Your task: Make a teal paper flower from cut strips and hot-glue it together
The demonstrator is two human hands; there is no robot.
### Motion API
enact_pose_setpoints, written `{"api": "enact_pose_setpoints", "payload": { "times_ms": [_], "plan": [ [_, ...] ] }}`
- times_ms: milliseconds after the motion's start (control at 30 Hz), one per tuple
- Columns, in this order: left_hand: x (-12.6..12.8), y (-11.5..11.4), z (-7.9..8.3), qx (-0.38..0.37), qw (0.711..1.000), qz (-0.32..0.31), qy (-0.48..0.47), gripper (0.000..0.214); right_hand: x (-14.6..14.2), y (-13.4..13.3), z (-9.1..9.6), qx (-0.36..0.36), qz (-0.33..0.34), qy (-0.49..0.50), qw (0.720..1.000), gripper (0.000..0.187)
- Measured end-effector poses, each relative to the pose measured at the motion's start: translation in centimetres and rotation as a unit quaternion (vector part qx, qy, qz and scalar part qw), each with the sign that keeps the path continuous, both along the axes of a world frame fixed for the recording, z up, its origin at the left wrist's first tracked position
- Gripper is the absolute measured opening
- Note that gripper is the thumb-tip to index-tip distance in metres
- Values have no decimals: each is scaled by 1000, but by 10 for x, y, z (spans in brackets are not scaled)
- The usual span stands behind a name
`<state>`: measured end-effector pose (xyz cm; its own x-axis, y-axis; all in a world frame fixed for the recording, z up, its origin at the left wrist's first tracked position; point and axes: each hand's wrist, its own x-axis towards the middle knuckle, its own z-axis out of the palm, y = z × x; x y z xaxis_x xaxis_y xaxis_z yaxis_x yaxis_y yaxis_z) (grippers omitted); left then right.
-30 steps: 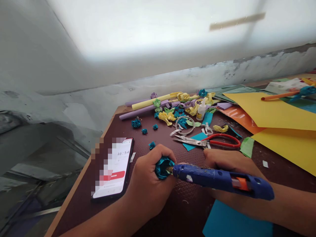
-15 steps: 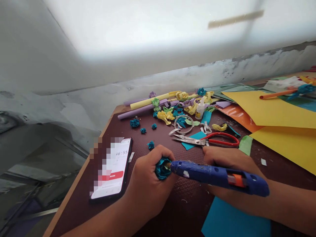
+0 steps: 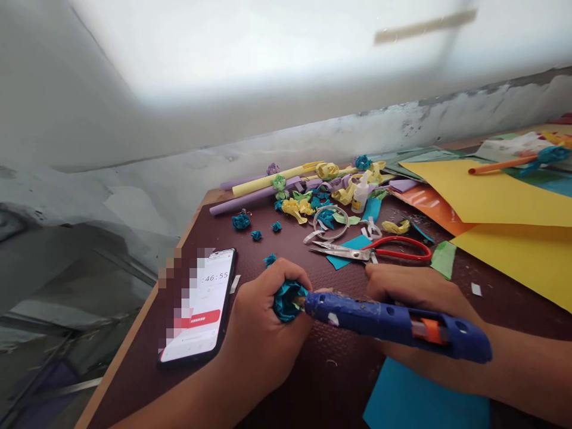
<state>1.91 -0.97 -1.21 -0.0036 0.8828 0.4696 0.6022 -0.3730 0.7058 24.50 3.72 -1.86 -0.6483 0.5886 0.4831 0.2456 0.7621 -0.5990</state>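
Note:
My left hand (image 3: 272,333) is closed round a teal paper flower (image 3: 286,301), its open top facing up and to the right. My right hand (image 3: 415,304) grips a blue hot glue gun (image 3: 357,316), with an orange piece showing in its slot. The gun's nozzle reaches the flower's opening; whether it touches the paper inside I cannot tell. Small teal paper flowers (image 3: 256,235) lie beyond my left hand. Under my right forearm rests a blue paper sheet (image 3: 424,396).
A phone (image 3: 196,316) lies left of my left hand, near the table edge. Red-handled scissors (image 3: 357,253), a tape roll (image 3: 331,223) and a glue bottle (image 3: 360,193) lie beyond. Rolled paper tubes (image 3: 250,198) sit at the back, yellow sheets (image 3: 513,262) at right.
The glue gun's nozzle and the flower have shifted slightly left together, with the gun's rear end a little lower. The whole view has moved slightly. Both hands keep their hold.

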Motion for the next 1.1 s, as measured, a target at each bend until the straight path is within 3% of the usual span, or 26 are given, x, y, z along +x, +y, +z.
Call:
{"api": "enact_pose_setpoints", "payload": {
  "times_ms": [167,367,700,1100],
  "plan": [
    [1,-1,0,1,1000,-2,5,15,4,2,-3,7,30,7,1000,27],
    [-1,-1,1,1,1000,-1,4,15,1,0,5,-11,2,4,1000,24],
    [-1,1,1,16,1000,12,11,15,-4,-2,5,-54,24,32,998,25],
    [1,1,-1,16,1000,10,12,19,3,0,1,-31,66,19,997,24]
  ]
}}
